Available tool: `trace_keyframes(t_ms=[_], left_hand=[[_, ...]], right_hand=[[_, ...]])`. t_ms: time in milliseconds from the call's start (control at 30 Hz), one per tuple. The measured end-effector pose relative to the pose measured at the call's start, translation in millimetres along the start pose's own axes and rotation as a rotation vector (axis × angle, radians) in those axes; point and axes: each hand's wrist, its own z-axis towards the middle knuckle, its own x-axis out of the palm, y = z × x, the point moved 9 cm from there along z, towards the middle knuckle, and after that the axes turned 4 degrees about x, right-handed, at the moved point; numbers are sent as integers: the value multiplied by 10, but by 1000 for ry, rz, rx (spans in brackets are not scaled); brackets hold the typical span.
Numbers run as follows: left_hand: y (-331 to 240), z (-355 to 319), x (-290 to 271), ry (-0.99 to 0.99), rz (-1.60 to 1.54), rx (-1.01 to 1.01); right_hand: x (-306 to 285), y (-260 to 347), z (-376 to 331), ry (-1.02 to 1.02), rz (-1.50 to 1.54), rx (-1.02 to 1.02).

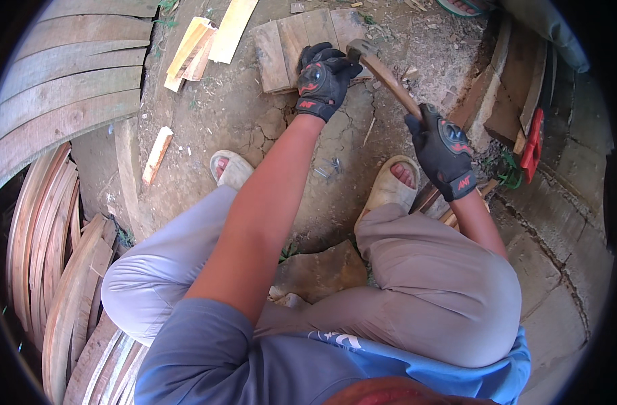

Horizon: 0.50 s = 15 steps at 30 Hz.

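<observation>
My right hand (445, 150), in a black glove with red marks, is closed round the wooden handle of a hammer (392, 84). The hammer's metal head is just right of my left hand (323, 79), over the edge of a small panel of wooden boards (274, 57) on the ground. My left hand wears a matching glove, and its fingers are curled at the panel's near edge. What they pinch, if anything, is hidden. Several loose nails (330, 169) lie on the dirt between my sandalled feet.
Pale wood offcuts (190, 50) lie left of the panel, with a short stick (158, 155) nearer. Curved planks (65, 88) and stacked slats (41, 236) fill the left side. At right are boards (504, 94), a red plastic handle (533, 145) and another person's foot (460, 7).
</observation>
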Motion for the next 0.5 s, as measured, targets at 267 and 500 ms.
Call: trace_keyframes(t_ms=[267,500], left_hand=[[4,0,3,-2,0,55],[29,-29,-48,-6,7,25]], right_hand=[[-99,44,-43,-55,5,2],[-452,167,-102,-179,100,-23]])
